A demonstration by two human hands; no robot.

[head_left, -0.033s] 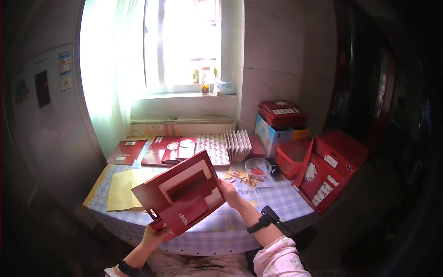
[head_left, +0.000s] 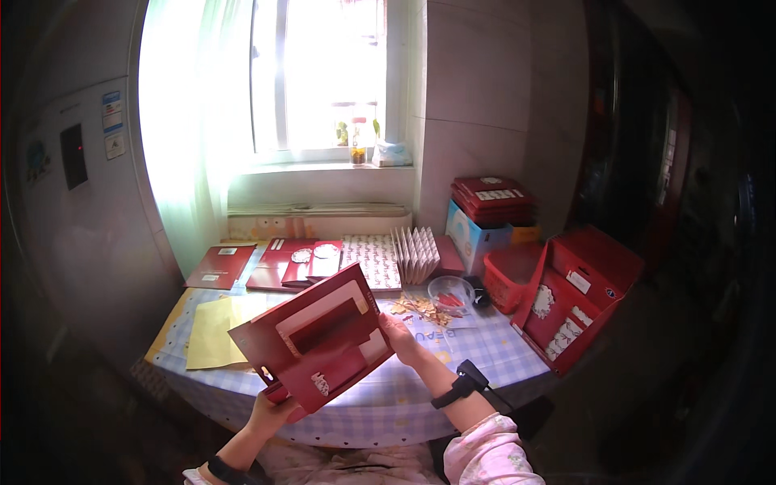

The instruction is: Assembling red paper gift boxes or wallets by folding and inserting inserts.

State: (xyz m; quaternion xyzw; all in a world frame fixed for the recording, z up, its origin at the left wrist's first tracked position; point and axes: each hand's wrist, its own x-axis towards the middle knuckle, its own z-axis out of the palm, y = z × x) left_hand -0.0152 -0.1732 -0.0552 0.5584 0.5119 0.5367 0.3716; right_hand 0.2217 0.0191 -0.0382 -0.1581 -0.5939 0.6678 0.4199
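Both my hands hold a flat dark-red cardboard box, tilted above the near part of the table. It has a framed rectangular area, a small white printed patch and a hang slot near its left end. My left hand grips the lower left corner, with the fingers partly hidden behind the card. At the right edge, my right hand is closed on the same box. Just beyond lie a yellow paper sheet on the left and a pile of small tan pieces on the right.
Red flat boxes, a patterned sheet and pleated white card line the far side. A clear round tub, a red basket and an upright open red box stand right. More red boxes are stacked behind.
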